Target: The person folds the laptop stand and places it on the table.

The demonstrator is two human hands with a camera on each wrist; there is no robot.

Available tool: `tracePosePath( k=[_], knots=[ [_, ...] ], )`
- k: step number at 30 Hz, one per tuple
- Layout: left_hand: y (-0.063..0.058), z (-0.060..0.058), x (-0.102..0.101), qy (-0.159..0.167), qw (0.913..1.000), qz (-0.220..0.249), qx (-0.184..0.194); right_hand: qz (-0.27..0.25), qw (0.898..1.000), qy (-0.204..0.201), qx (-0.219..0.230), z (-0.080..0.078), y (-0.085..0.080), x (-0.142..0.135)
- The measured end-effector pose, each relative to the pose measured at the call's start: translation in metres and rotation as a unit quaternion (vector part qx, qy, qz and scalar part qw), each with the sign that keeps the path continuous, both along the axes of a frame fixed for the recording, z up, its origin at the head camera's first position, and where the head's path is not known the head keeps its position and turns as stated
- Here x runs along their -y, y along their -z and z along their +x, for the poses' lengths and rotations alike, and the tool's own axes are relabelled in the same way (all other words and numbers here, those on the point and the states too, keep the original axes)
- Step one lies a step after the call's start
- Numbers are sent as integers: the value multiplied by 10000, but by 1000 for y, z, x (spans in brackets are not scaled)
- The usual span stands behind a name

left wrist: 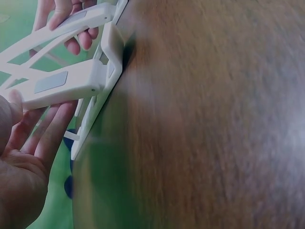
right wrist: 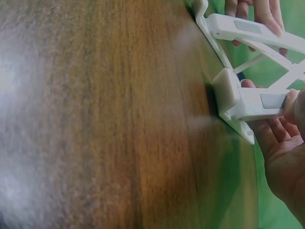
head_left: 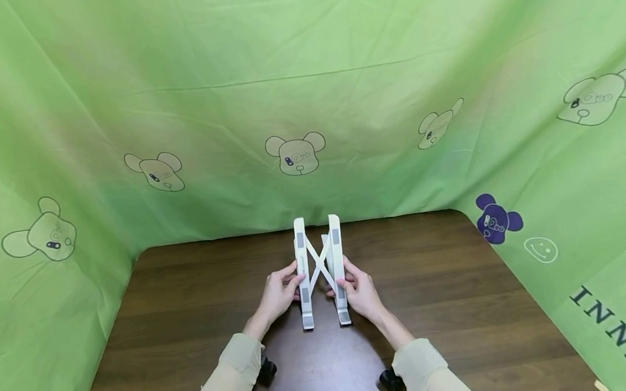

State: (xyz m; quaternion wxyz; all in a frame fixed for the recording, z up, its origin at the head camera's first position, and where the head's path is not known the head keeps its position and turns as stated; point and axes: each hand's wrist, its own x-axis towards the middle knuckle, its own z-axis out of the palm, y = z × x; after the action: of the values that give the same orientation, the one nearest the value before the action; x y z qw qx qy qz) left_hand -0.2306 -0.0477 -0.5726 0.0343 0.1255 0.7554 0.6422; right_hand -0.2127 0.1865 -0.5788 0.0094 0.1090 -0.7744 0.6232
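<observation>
A white folding laptop stand (head_left: 302, 263) with grey pads and crossed struts stands near the far side of the table. Its two long arms are a short way apart, joined by the X of struts. My left hand (head_left: 278, 293) grips the left arm, thumb on top and fingers beneath, as the left wrist view also shows at the hand (left wrist: 28, 162). On the other side, my right hand (head_left: 362, 292) holds the right arm the same way; in the right wrist view its thumb presses beside a grey pad (right wrist: 274, 100). Some fingertips are hidden behind the arms.
The stand is on a dark brown wooden table (head_left: 202, 324). A green cloth (head_left: 220, 117) printed with bear heads hangs behind the table and along both sides. A small pale object (head_left: 602, 386) shows at the lower right edge.
</observation>
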Motion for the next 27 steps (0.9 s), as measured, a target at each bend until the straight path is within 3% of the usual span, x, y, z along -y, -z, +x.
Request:
tracePosePath(
  k=[20,27],
  knots=[
    [-4,-1,-10,85,9995,-125,-262,100,9999,29,47,-2,1,7],
    [-3,-1,-13,8,9999,-70,-82,92,9999,-49,40,-2,0,7]
  ],
)
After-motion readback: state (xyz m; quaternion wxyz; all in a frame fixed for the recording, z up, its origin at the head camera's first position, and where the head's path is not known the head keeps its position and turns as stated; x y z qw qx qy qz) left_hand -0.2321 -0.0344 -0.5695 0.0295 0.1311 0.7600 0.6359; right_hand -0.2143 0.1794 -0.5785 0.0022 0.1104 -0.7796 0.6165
